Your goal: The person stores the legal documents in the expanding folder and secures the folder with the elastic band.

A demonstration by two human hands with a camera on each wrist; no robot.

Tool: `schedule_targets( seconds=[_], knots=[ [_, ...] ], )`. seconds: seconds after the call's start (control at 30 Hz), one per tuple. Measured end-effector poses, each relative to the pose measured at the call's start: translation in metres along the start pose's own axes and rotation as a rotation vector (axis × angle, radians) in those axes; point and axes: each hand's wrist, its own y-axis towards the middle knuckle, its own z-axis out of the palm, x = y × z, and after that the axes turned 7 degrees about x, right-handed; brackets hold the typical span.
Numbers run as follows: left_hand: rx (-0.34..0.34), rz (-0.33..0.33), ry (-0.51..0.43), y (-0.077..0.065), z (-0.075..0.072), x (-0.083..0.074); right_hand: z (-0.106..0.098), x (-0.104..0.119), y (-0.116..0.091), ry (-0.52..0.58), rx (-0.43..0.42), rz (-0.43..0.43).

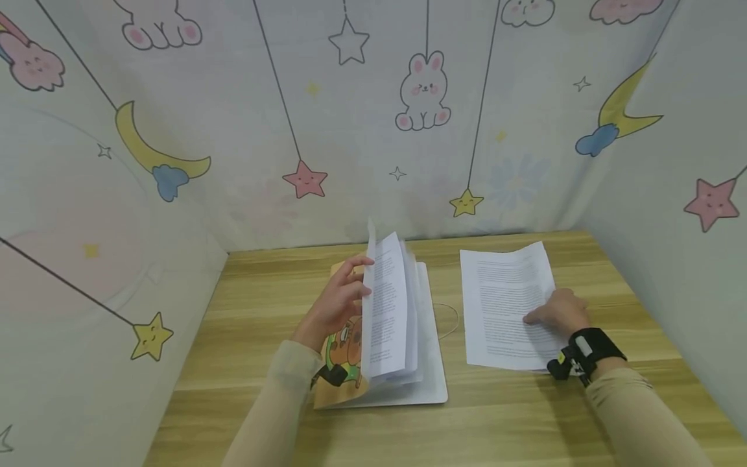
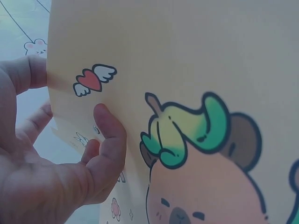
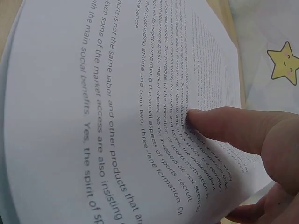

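A folder (image 1: 434, 370) with a cartoon capybara on its orange cover (image 2: 196, 42) lies opened on the wooden table, several printed pages (image 1: 388, 311) standing up inside it. My left hand (image 1: 335, 305) holds the raised cover and pages by their edge; in the left wrist view, fingers of this hand (image 2: 60, 158) are on both sides of the cover. To the right of the folder is a printed sheet (image 1: 504, 305). My right hand (image 1: 563, 311) grips its right side, thumb on the text and the other fingers partly hidden beneath, in the right wrist view too.
A thin elastic loop (image 1: 456, 318) sticks out from the folder's right edge toward the sheet. The wooden table (image 1: 262, 279) is bordered at the back and sides by a white cloth (image 1: 373, 143) printed with stars, moons and bunnies.
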Motion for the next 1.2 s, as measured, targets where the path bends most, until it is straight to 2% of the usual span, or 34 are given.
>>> schedule_targets(
  seconds=[0.27,0.67,1.2],
  knots=[
    [-0.008,-0.004,0.007,0.000,0.000,0.000,0.000,-0.010,0.002,0.102,0.031,-0.061],
    [0.010,0.005,-0.019,-0.003,-0.001,-0.002,-0.004,-0.032,0.003,0.216,0.043,-0.041],
    [0.015,0.022,-0.012,-0.003,-0.004,-0.003,-0.007,-0.055,0.016,0.308,0.115,-0.220]
  ],
)
